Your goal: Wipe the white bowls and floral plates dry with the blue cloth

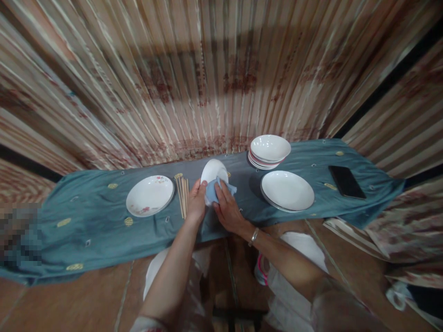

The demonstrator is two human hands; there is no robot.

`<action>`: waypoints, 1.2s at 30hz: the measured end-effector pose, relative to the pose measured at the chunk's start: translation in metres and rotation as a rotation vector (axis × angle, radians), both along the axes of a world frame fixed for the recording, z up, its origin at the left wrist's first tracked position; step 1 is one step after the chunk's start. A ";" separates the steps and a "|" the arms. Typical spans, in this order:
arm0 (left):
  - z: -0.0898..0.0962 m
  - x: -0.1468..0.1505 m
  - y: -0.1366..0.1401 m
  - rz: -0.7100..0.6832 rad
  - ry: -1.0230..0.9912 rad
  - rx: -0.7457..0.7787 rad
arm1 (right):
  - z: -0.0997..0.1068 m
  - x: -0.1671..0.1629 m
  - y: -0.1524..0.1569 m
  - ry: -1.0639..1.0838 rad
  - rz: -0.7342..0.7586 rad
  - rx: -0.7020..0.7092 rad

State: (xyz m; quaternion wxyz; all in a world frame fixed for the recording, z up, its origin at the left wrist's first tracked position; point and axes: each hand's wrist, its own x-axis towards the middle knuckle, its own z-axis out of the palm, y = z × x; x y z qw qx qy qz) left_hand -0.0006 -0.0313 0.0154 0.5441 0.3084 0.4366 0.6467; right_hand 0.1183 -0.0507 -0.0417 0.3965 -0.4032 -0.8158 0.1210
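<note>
Over the middle of the table, my left hand (196, 200) grips a white bowl (213, 168) by its left edge, tilting it up. My right hand (226, 207), with a bracelet at its wrist, presses a light blue cloth (212, 192) against the bowl's near side. Part of the bowl is hidden by the cloth and fingers. Just left of my left hand lie several wooden chopsticks (182, 196). Further left sits a white floral plate (150, 196), stacked on another. To the right are stacked white plates (288, 190) and, behind them, a stack of bowls (270, 147).
A blue-green patterned cloth covers the narrow table (104, 226). A dark phone or tablet (346, 181) lies near its right end. A pleated curtain (214, 83) hangs right behind the table. My legs are below the near edge.
</note>
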 end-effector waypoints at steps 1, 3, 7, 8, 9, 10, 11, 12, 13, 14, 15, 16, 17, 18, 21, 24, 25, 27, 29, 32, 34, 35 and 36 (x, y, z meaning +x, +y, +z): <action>0.000 0.000 0.000 -0.009 0.012 0.008 | 0.003 0.001 0.003 -0.011 -0.011 0.005; -0.001 0.000 -0.001 -0.027 0.032 0.023 | 0.010 0.003 0.009 -0.019 -0.032 0.020; -0.002 -0.003 -0.004 -0.102 0.045 0.015 | 0.018 0.008 0.021 0.045 -0.084 0.034; -0.002 -0.003 -0.005 -0.116 0.049 0.008 | 0.020 0.009 0.024 0.070 -0.095 0.031; -0.002 -0.004 -0.005 -0.124 0.053 0.005 | 0.020 0.010 0.027 0.097 -0.103 0.026; -0.001 -0.004 -0.006 -0.129 0.057 0.004 | 0.020 0.010 0.030 0.123 -0.110 0.020; -0.001 -0.005 -0.007 -0.132 0.059 0.005 | 0.020 0.010 0.033 0.149 -0.114 0.011; 0.000 -0.005 -0.007 -0.133 0.060 0.005 | 0.019 0.010 0.036 0.174 -0.116 0.000; 0.000 -0.005 -0.007 -0.134 0.059 0.003 | 0.017 0.009 0.039 0.199 -0.119 -0.013; 0.000 -0.006 -0.007 -0.135 0.058 0.001 | 0.015 0.009 0.042 0.226 -0.124 -0.030; 0.000 -0.006 -0.007 -0.135 0.056 -0.002 | 0.013 0.008 0.045 0.254 -0.130 -0.051; 0.000 -0.006 -0.007 -0.133 0.054 -0.002 | 0.011 0.008 0.048 0.283 -0.136 -0.076; 0.000 -0.006 -0.007 -0.132 0.051 -0.001 | 0.008 0.007 0.051 0.312 -0.144 -0.103; 0.000 -0.006 -0.007 -0.131 0.049 0.003 | 0.005 0.007 0.054 0.340 -0.152 -0.132; 0.001 -0.005 -0.008 -0.107 0.038 0.013 | -0.004 0.006 0.057 0.402 -0.166 -0.227; 0.003 -0.004 -0.008 -0.079 0.031 0.007 | -0.016 0.004 0.055 0.449 -0.185 -0.303; 0.003 -0.004 -0.008 -0.074 0.030 0.004 | -0.020 0.002 0.052 0.462 -0.194 -0.322; 0.004 -0.004 -0.008 -0.066 0.032 -0.001 | -0.028 -0.001 0.047 0.478 -0.207 -0.356; 0.004 -0.003 -0.007 -0.054 0.038 -0.007 | -0.034 -0.003 0.040 0.478 -0.207 -0.381; 0.004 -0.003 -0.007 -0.034 0.048 -0.009 | -0.040 -0.005 0.031 0.452 -0.202 -0.387; 0.004 -0.002 -0.006 -0.026 0.046 -0.009 | -0.040 -0.004 0.024 0.405 -0.202 -0.389; 0.004 -0.002 -0.006 -0.023 0.047 -0.013 | -0.040 -0.004 0.020 0.373 -0.202 -0.390; 0.004 -0.002 -0.006 -0.019 0.050 -0.018 | -0.040 -0.004 0.016 0.339 -0.201 -0.387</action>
